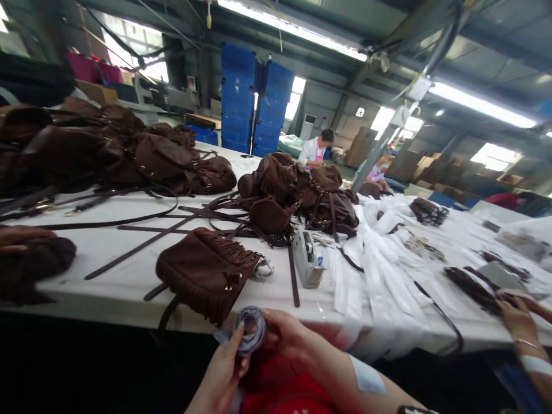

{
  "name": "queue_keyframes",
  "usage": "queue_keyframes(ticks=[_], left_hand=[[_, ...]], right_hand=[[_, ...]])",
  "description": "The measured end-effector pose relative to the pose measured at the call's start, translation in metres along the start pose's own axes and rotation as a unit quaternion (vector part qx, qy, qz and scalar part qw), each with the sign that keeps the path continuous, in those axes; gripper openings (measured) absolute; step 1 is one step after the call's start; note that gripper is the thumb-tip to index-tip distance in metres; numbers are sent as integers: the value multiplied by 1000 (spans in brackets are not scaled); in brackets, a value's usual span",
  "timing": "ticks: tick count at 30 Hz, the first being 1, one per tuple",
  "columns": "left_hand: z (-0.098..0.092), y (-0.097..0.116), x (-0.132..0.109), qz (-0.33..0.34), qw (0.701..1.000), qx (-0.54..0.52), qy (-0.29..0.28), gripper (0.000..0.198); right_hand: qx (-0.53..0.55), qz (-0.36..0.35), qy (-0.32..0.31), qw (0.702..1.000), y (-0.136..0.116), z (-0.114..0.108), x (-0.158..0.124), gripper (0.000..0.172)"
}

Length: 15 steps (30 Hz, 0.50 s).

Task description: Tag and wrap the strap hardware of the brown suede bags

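Low in front of me, my left hand [228, 365] grips a bluish-grey ring-shaped roll [250, 330], thumb on its near face. It looks wrapped in thin plastic, and I cannot make out what it is wound from. My right hand [282, 333] closes on the roll's right side, its fingertips partly hidden. Just beyond the roll, a brown fringed bag [202, 270] lies at the table's front edge, with white stuffing or wrap showing at its right end. A grey tape dispenser [308, 261] stands to the bag's right.
Brown bags [159, 155] with straps are heaped across the white table [129, 261]. White wrapping sheets [379, 276] hang over its front edge. A co-worker's hands [517, 313] handle brown material at right; another hand [17, 238] touches a brown piece at left. A post [375, 161] rises behind.
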<state>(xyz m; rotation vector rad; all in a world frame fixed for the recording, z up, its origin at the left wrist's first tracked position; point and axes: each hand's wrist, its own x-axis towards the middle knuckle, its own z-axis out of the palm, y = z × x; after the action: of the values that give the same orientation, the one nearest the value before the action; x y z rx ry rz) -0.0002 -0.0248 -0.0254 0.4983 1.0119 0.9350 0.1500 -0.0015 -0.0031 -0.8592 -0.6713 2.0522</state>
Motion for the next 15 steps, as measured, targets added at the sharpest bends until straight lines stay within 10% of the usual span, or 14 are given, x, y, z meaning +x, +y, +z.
queue_keyframes(ticks=[5, 10, 15], left_hand=[[-18, 18, -15, 50, 960, 274, -36, 64], [-25, 32, -31, 375, 782, 496, 41, 36], [-29, 18, -3, 484, 657, 575, -65, 30]], right_hand=[[48, -13, 83, 995, -7, -4, -2, 32], [96, 24, 109, 989, -6, -10, 0, 31], [93, 56, 107, 988, 1, -9, 1, 33]])
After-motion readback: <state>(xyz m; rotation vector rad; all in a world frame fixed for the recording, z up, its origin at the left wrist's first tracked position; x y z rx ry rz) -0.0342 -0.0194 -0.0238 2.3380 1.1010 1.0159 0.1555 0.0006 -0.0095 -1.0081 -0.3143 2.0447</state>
